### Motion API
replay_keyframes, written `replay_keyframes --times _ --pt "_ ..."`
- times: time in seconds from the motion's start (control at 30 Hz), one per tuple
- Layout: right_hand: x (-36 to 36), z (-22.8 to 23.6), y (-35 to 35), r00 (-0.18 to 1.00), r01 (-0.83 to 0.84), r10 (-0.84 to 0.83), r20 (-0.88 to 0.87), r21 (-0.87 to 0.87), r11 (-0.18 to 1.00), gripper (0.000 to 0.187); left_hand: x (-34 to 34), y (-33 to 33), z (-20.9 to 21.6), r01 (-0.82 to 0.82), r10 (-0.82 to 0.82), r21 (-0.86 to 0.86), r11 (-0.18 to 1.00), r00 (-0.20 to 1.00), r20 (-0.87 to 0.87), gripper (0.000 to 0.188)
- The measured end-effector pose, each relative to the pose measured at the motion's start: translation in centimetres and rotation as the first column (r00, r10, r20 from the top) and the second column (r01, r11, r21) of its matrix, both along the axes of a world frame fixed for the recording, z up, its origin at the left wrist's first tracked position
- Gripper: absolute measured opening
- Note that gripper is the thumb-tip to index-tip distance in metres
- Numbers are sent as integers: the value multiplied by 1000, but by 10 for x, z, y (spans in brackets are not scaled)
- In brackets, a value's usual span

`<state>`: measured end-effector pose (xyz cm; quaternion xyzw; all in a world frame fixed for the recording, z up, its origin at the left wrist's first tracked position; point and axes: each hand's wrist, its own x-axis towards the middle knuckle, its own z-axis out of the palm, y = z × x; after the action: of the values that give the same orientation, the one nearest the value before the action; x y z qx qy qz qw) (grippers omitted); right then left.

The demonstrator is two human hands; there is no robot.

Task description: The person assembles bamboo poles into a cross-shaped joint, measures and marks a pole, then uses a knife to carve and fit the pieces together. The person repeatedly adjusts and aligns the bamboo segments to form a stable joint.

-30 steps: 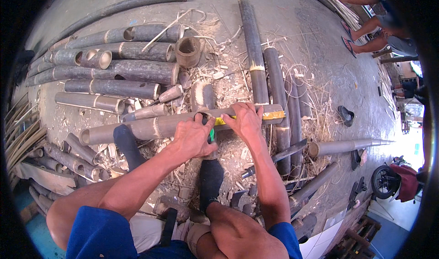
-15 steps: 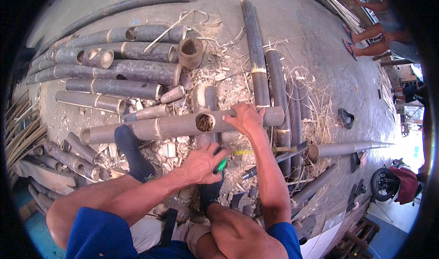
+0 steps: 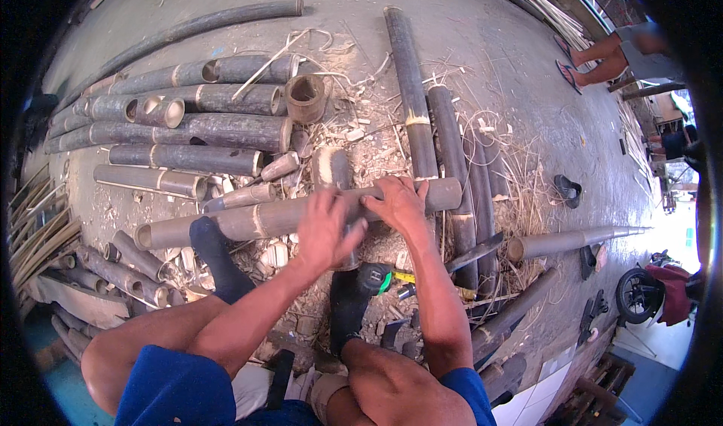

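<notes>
A brown bamboo tube lies crosswise before me, resting across a shorter bamboo piece set at right angles to it. My right hand grips it near its right end, fingers over the top. My left hand, slightly blurred, is over the tube's middle with fingers spread and holding nothing; it hides the round hole there. My left foot in a dark sock presses against the tube. A black and green tape measure lies by my other foot, a short length of yellow tape out.
Dark bamboo poles lie in rows at the left. Two more poles stretch away at right of centre. A machete lies near my right forearm. Wood chips litter the floor. Another person's legs show at the upper right.
My left hand has let go of the tape measure, which now lies on the floor, and has moved up over the tube's hole. My right hand stays on the tube.
</notes>
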<state>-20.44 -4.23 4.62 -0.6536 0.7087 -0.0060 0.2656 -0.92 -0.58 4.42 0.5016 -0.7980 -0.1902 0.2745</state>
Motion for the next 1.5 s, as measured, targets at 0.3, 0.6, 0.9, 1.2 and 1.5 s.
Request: replay_keyframes --times 0.3,0.6,0.9,1.2,1.5 --pt "1 -5 7 1000 9 -9 -6 -99 995 60 4 -45 -15 -80 -29 396 915 965 261 57" --pt "11 -3 43 997 79 -79 19 -438 895 58 7 -55 -20 -60 -132 500 864 931 340 67" --pt "50 -31 191 999 -42 38 -31 -158 987 65 10 -67 -9 -78 -146 653 753 949 281 81" --pt "31 -34 189 966 -208 187 -181 -106 972 48 10 -49 -1 -32 -144 513 858 943 300 74" --pt "-103 7 220 893 -375 329 -307 -103 921 37 17 -46 -15 -43 -138 425 904 912 386 75"
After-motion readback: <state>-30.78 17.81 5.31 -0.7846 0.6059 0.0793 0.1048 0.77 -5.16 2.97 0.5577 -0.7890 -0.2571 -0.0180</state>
